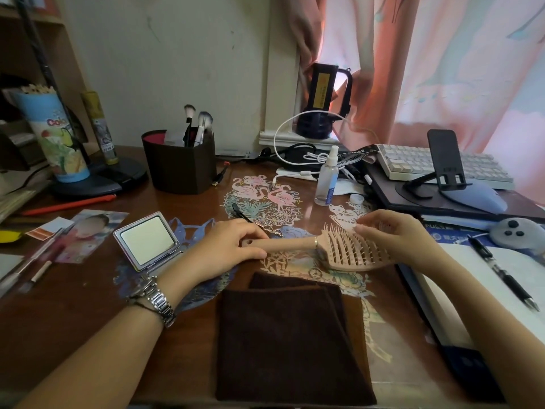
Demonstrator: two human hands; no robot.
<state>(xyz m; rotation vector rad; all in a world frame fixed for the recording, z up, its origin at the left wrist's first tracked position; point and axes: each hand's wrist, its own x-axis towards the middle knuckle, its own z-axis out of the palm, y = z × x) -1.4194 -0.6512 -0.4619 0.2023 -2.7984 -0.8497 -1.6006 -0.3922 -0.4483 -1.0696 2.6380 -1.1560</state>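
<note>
- Dark wooden desk [73,314] with pastel paper cut-outs set into its glossy top, pushed against a cream wall and pink curtains, seen from the sitter's own eye level looking down.
- Pale pink plastic hairbrush with a vented head and widely spaced bristles [348,252] sits at the centre of the desk. Its bristles face up and its handle points to 9 o'clock.
- Left hand [233,246], with a steel-link wristwatch [156,299] on the wrist, is wrapped around the end of the handle. This seems meant to hold the head level and steady.
- Right hand [392,234] reaches in from 3 o'clock, fingers arched over the bristles, probably to clear hair from them. The fingertips are blurred, so I cannot tell whether they pinch a strand or only touch.
- Dark brown folded cloth [289,343] lies flat at 6 o'clock, just beside the brush, likely to catch debris or for wiping.
- Small silver-framed folding mirror [147,240] stands propped open at 9 o'clock.
- Clear spray bottle with a white nozzle [327,178] stands at 1 o'clock.
- Brown faceted pot of make-up brushes [180,166] stands at 11 o'clock.
</note>
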